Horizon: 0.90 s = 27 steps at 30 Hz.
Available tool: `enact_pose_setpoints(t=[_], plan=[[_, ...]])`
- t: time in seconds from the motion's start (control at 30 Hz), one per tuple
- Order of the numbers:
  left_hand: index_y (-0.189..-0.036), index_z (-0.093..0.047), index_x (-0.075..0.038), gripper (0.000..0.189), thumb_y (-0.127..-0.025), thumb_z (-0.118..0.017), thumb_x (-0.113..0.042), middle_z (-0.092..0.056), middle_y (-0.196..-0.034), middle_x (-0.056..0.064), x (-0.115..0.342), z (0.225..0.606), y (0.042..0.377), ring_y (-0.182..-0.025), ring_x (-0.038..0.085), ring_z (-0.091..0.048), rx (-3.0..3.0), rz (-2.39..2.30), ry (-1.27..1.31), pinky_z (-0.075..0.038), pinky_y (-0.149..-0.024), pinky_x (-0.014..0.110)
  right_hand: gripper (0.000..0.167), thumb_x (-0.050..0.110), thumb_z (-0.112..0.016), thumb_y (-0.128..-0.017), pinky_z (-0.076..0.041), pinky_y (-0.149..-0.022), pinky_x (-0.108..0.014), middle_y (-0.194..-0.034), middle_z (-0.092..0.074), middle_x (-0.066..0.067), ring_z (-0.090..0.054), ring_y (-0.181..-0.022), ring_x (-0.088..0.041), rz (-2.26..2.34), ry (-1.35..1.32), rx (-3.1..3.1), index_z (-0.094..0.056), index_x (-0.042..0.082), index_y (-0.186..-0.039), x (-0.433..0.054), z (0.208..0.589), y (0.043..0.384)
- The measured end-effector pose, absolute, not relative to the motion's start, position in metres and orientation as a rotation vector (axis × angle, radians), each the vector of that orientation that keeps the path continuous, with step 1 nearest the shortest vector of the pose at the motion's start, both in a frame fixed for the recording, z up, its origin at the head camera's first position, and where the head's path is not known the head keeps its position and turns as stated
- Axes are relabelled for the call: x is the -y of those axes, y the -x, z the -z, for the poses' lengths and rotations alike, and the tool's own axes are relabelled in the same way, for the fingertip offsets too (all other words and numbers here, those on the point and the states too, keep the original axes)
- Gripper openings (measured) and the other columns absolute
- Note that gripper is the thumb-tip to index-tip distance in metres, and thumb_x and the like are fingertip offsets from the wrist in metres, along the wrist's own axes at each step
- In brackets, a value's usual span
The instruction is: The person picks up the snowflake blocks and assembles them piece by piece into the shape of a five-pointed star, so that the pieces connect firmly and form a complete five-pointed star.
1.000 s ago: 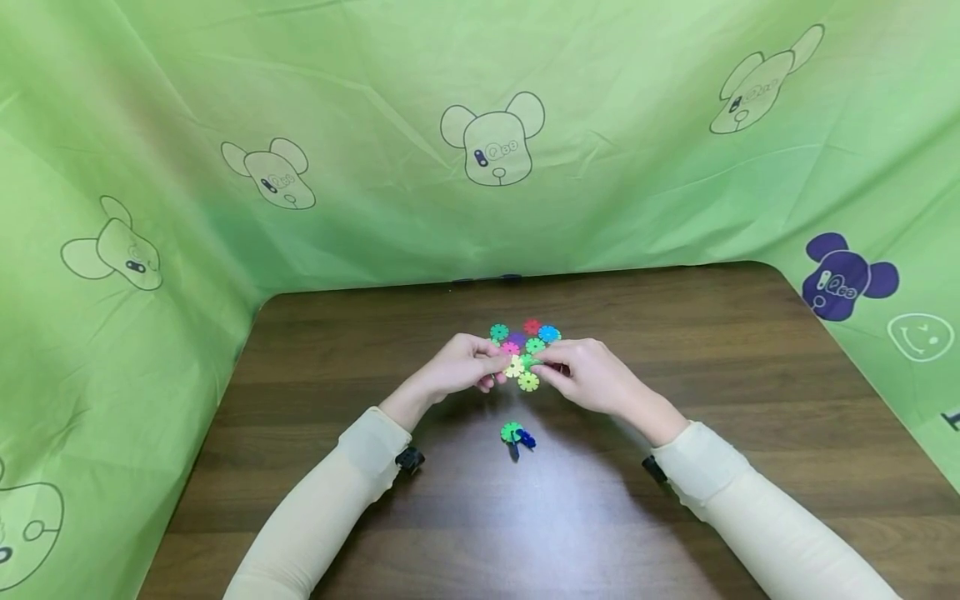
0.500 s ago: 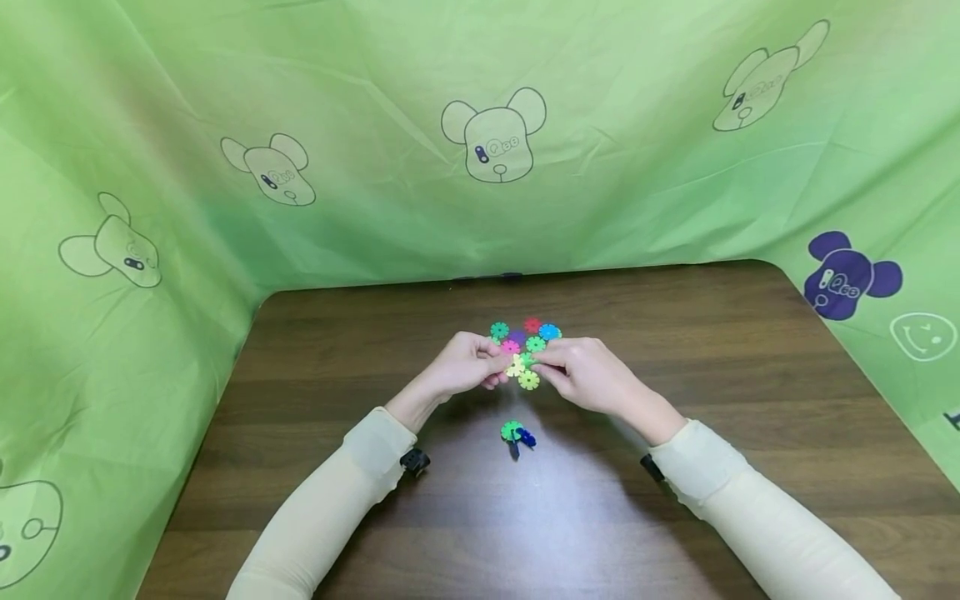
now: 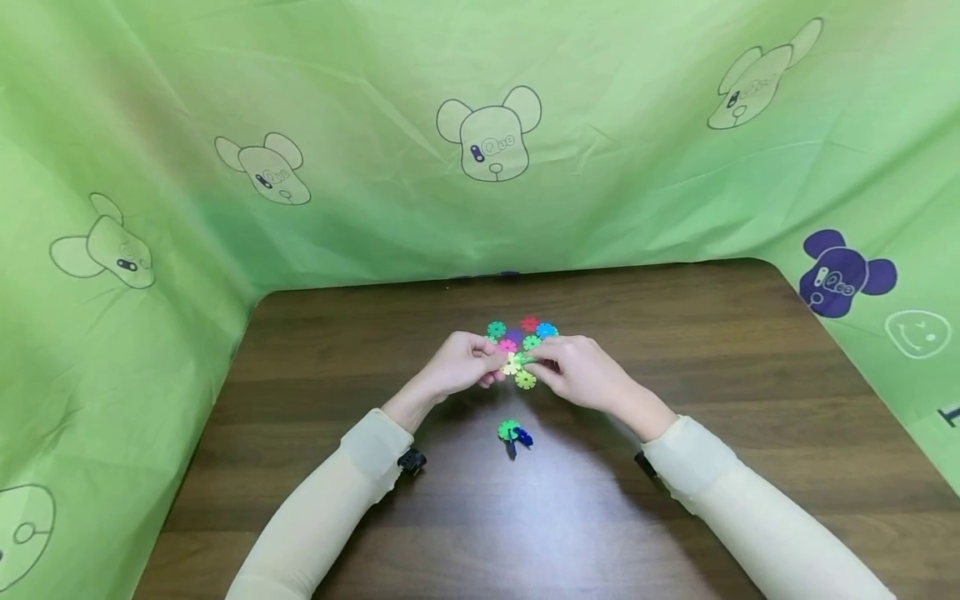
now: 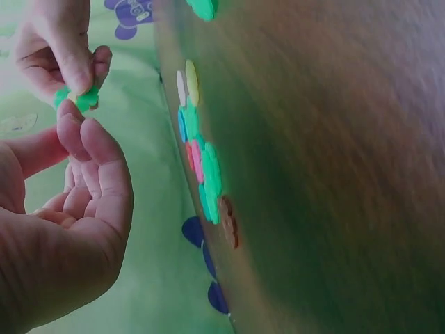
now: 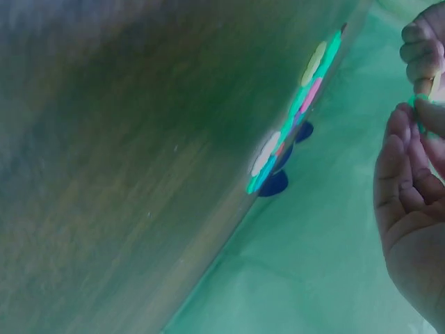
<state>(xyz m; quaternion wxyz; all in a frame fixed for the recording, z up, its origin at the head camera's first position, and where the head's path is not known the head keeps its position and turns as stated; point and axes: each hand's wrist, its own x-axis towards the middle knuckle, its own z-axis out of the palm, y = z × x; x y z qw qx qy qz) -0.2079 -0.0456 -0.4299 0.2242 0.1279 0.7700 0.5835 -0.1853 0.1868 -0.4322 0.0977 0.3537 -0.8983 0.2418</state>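
My left hand (image 3: 465, 367) pinches a pale yellow snowflake disc (image 3: 511, 364) between thumb and fingers. My right hand (image 3: 581, 372) pinches a green snowflake disc (image 3: 522, 359) against it. The two slotted discs meet between my fingertips, above the table. In the right wrist view the yellow disc (image 5: 436, 85) shows edge-on beside the green one. Fingers partly cover both discs, and I cannot tell how deep their slots sit in each other.
Several loose discs lie behind and below my hands, among them red (image 3: 529, 324), blue (image 3: 546, 331), pink (image 3: 507, 346) and yellow (image 3: 526, 379) ones. Nearer on the brown table (image 3: 360, 542) lies a joined green and dark blue disc piece (image 3: 508, 430). Green cloth (image 3: 375, 225) hangs around the table.
Both hands keep holding the two discs close together, with only slight finger and wrist motion. The head view has shifted a little. The joined piece and loose discs stay where they were.
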Motion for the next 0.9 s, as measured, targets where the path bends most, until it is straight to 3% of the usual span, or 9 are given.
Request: enact_pose_setpoints(t=[0.13, 0.23, 0.4, 0.53, 0.73, 0.9], plan=[[-0.104, -0.071, 0.006, 0.018, -0.103, -0.066, -0.011, -0.074, -0.084, 0.018, 0.05, 0.43, 0.209, -0.087, 0.043, -0.069, -2.122, -1.658, -0.311, -0.062, -0.07, 0.03, 0.018, 0.02, -0.079, -0.093, -0.043, -0.056, -0.029, -0.065, -0.052, 0.011, -0.046, -0.059, -0.006, -0.694, -0.926, 2.883, -0.067, 0.016, -0.081, -0.188, 0.433, 0.191], [-0.106, -0.07, 0.008, 0.019, -0.103, -0.065, -0.01, -0.074, -0.088, 0.021, 0.053, 0.43, 0.21, -0.08, 0.035, -0.069, -2.119, -1.693, -0.29, -0.062, -0.07, 0.031, 0.024, 0.024, -0.077, -0.094, -0.035, -0.054, -0.029, -0.059, -0.044, 0.011, -0.04, -0.056, -0.007, -0.616, -0.86, 3.024, -0.065, 0.018, -0.075, -0.186, 0.435, 0.195], [-0.105, -0.069, 0.007, 0.018, -0.103, -0.064, -0.01, -0.073, -0.084, 0.015, 0.054, 0.431, 0.211, -0.076, 0.028, -0.068, -2.109, -1.709, -0.273, -0.061, -0.069, 0.029, 0.045, 0.04, -0.078, -0.092, -0.028, -0.049, -0.029, -0.053, -0.033, 0.011, -0.033, -0.052, -0.008, -0.483, -0.775, 3.135, -0.054, 0.019, -0.061, -0.177, 0.439, 0.2], [-0.104, -0.069, 0.005, 0.017, -0.104, -0.064, -0.012, -0.072, -0.083, 0.011, 0.053, 0.431, 0.211, -0.075, 0.026, -0.067, -2.098, -1.709, -0.261, -0.061, -0.07, 0.03, 0.051, 0.044, -0.082, -0.087, -0.031, -0.048, -0.03, -0.053, -0.033, 0.01, -0.034, -0.052, -0.01, -0.435, -0.716, 3.167, -0.051, 0.018, -0.058, -0.17, 0.439, 0.202], [-0.104, -0.068, 0.005, 0.018, -0.103, -0.064, -0.013, -0.072, -0.086, 0.016, 0.052, 0.431, 0.212, -0.07, 0.018, -0.065, -2.079, -1.724, -0.26, -0.061, -0.07, 0.029, 0.03, 0.037, -0.083, -0.088, -0.041, -0.054, -0.032, -0.059, -0.048, 0.007, -0.047, -0.058, -0.012, -0.517, -0.668, 3.259, -0.067, 0.018, -0.072, -0.17, 0.44, 0.205], [-0.106, -0.069, 0.006, 0.019, -0.102, -0.064, -0.012, -0.072, -0.085, 0.015, 0.052, 0.43, 0.211, -0.069, 0.018, -0.065, -2.061, -1.738, -0.245, -0.06, -0.068, 0.028, 0.026, 0.032, -0.084, -0.087, -0.049, -0.068, -0.036, -0.077, -0.062, 0.004, -0.058, -0.071, -0.014, -0.714, -0.663, 3.258, -0.067, 0.014, -0.094, -0.175, 0.441, 0.203]])
